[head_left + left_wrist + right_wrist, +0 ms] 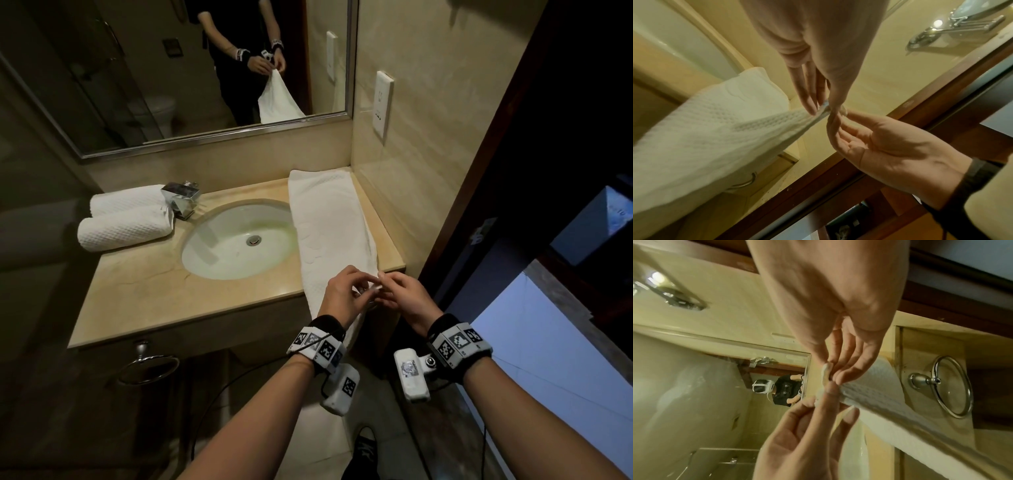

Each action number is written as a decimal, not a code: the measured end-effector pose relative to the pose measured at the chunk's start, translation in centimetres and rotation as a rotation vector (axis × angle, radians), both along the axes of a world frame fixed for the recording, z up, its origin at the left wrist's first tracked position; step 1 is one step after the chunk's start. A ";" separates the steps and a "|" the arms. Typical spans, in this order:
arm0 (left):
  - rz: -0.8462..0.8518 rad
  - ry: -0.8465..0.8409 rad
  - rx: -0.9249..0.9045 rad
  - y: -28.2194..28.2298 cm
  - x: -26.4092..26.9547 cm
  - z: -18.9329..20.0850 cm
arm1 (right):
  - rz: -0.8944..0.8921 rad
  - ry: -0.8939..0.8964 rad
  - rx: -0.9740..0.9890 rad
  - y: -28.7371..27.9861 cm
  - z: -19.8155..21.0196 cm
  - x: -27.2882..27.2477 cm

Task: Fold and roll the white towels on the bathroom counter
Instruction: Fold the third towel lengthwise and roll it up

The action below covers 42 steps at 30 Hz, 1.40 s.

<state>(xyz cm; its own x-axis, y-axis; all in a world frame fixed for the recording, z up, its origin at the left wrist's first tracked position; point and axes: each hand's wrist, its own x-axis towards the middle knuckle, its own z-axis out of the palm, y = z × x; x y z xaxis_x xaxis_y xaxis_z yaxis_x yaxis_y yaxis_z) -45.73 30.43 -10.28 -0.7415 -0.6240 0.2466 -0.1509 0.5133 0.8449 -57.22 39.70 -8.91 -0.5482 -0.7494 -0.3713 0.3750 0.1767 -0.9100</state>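
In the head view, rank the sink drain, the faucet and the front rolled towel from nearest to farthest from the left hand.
From the left hand:
1. Sink drain, in the basin, up and left.
2. Faucet, behind the basin's left rim.
3. Front rolled towel, far left of the counter.

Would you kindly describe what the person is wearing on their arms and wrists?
Both forearms are bare, with no sleeves. Each wrist carries a black band faced with white blocks printed with black square markers. A white camera unit hangs beneath each wrist, with thin black cables. The left hand and right hand are ungloved.
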 end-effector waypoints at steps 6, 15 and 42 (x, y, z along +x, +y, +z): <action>0.055 -0.120 0.121 0.3 1.3 -2.1 | -0.006 -0.018 0.032 -0.6 -0.3 -0.4; 0.214 -0.560 0.128 -0.5 5.7 -5.5 | -0.095 0.136 -0.007 -1.0 0.9 -2.4; 0.267 -0.030 0.424 -5.3 9.0 -3.8 | 0.059 0.702 0.226 3.7 -4.1 -5.8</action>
